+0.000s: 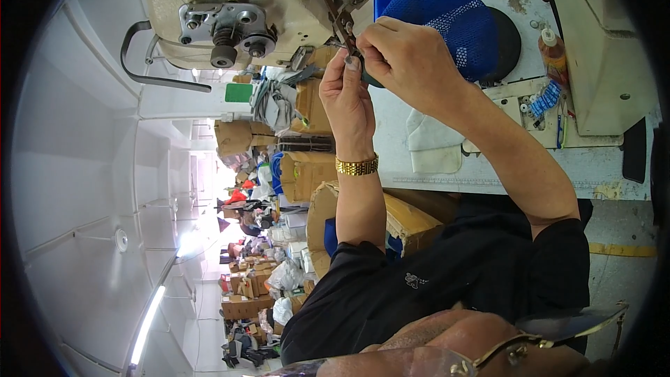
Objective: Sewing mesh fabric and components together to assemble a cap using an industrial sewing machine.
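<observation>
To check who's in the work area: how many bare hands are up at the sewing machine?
2: the left hand, with a gold-coloured band at its wrist, and the right hand, close beside it on the picture's right. Parts of both are hidden.

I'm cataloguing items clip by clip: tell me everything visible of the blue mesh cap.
The blue mesh cap has a soft-looking crown of open netting, with pale patches showing through the holes, and a dark, curved brim on the picture's right. It overlaps the blue bin in view, with the white tabletop showing beyond the brim. The right hand hides part of it; whether they touch, and what supports the cap, cannot be told.
</observation>
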A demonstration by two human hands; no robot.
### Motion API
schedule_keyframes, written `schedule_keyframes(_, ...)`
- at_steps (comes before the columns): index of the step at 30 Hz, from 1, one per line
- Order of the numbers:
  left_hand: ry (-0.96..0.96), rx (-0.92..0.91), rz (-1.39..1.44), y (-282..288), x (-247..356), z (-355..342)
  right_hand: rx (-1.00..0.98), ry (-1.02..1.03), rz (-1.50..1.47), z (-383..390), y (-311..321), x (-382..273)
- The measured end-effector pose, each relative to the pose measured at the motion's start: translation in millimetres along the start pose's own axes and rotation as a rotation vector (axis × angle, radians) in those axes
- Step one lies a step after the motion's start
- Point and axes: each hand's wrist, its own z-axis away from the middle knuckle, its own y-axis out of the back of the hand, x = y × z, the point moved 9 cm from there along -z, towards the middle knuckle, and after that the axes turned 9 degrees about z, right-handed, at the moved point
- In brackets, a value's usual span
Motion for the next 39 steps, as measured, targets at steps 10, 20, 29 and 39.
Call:
schedule_keyframes(10,-0.001,0.017,0.03,-2.1,-0.8,0.7,0.072,-0.026,-0.114,-0.9,7.9,3.8)
schedule_keyframes(20,0.004,-0.021,0.041,1.3,-4.4,-1.1,0.053,-0.039,-0.136,-1.6,5.6,6.9)
schedule_keyframes(29,0.009,-0.04,0.041,0.9,-3.7,-1.4,0.071,-0.044,-0.136,-1.1,5.3,8.5)
schedule_keyframes(39,0.021,0.08,-0.012,11.0,-1.6,3.1,0.127,-0.034,-0.201,-0.4,5.3,8.0)
